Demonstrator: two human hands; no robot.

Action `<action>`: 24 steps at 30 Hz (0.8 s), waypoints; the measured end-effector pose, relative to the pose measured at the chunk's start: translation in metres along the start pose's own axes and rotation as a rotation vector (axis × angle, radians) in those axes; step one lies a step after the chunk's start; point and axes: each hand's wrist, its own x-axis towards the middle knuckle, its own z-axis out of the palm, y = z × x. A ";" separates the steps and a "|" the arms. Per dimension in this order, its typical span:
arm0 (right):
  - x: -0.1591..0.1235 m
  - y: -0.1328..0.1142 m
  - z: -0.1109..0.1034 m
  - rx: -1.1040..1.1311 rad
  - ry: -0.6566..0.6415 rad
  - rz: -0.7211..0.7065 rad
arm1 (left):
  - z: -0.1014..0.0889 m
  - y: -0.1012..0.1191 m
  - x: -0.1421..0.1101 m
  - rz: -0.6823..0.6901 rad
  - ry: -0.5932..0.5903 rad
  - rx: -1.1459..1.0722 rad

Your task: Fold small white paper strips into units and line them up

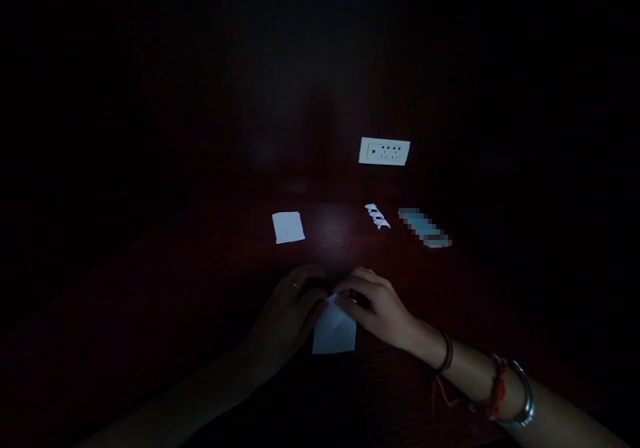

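Observation:
A small white sheet of paper (336, 333) lies on the dark red table between my hands, its top end narrowed to a folded point. My right hand (373, 303) pinches the paper near that point with thumb and forefinger. On the other side, my left hand (295, 308) is in shadow, its thumb pressed at the paper's upper left edge and its fingers curled beyond it. The far side of the paper under my fingers is hidden.
A stack of square white paper (289, 227) lies ahead to the left. Several small folded paper pieces (377, 216) sit in a row at the right, beside a blurred-out phone (425, 228). A white socket panel (385, 151) is on the back wall. The surroundings are very dark.

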 end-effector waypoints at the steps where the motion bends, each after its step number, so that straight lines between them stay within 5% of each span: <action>1: 0.000 0.000 0.000 0.002 -0.005 -0.005 | 0.000 0.001 0.000 0.007 0.002 -0.001; 13: 0.000 0.004 0.002 0.010 -0.032 0.083 | -0.003 0.003 -0.001 -0.056 -0.061 -0.054; 24: -0.001 0.003 0.002 -0.086 -0.046 0.025 | -0.002 0.002 -0.002 -0.056 -0.025 -0.048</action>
